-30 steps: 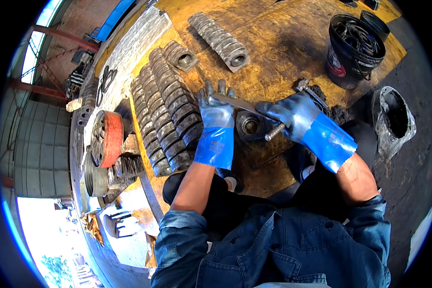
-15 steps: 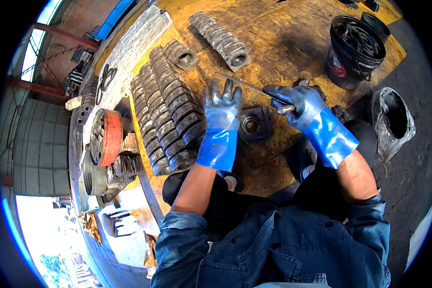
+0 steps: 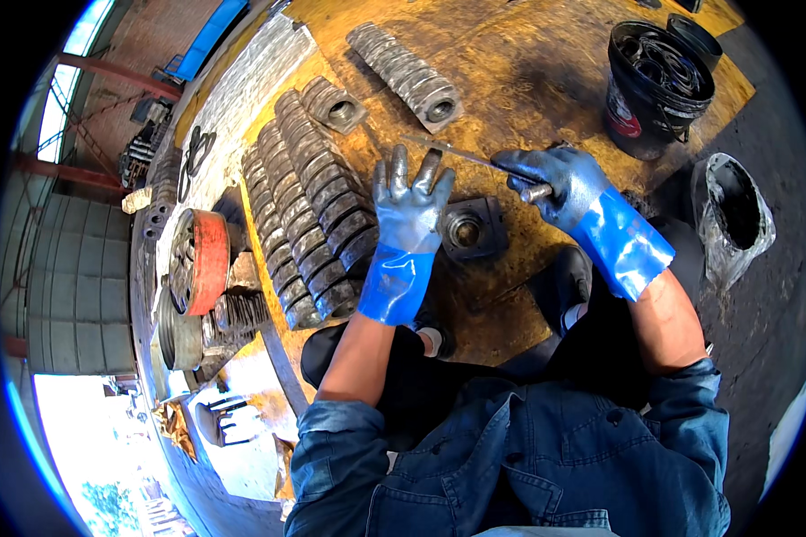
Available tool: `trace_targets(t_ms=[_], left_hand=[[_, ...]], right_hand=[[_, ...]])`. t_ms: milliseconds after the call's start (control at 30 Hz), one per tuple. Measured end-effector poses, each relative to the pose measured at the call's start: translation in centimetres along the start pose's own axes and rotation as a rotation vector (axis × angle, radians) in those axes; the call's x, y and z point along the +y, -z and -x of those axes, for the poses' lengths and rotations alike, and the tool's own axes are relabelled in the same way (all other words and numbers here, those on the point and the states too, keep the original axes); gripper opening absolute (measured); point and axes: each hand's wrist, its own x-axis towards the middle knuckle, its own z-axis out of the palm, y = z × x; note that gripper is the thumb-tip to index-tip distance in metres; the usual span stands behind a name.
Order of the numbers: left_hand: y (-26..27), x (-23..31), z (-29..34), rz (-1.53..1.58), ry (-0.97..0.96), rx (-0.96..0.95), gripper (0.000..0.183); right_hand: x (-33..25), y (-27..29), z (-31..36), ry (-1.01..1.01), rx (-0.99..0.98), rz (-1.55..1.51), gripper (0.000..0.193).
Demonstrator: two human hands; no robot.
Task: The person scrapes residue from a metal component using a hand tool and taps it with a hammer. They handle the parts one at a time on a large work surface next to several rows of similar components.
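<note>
Both my hands wear blue rubber gloves with dark grime on the fingers. My right hand (image 3: pixel 555 183) is closed around the metal handle of a long, thin-bladed tool (image 3: pixel 461 152), perhaps a knife or scraper; its blade points up and to the left. With fingers spread, my left hand (image 3: pixel 412 206) hovers near the blade's far end and holds nothing. Below and between the hands, a dark square metal block with a round hole (image 3: pixel 473 229) lies on the stained yellow surface (image 3: pixel 519 67). Left of my left hand, long rows of ribbed metal blocks (image 3: pixel 318 201) lie side by side.
A short row (image 3: pixel 334 105) and a longer row of blocks (image 3: pixel 407 76) lie ahead. At the far right stands a black bucket (image 3: pixel 649 112) of dark rings, with a plastic-lined container (image 3: pixel 734 215) nearer me. A red-rimmed wheel (image 3: pixel 208 261) stands at left.
My left hand has shifted slightly left and its fingers have spread wider. The right hand still grips the tool, raised slightly. The view has shifted a little.
</note>
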Motion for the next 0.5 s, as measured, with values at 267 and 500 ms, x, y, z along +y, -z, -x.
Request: trace_targets(t_ms=[267,500], left_hand=[[3.1,-3.6,-1.0,1.445,0.383,0.292,0.04],[3.1,-5.6,-0.6,2.239,0.633,0.386,0.083]], right_hand=[[1.1,-0.1,0.7,-0.319,0.175,-0.763,0.04],[-1.1,-0.3,0.6,-0.309,0.165,-0.867,0.035]])
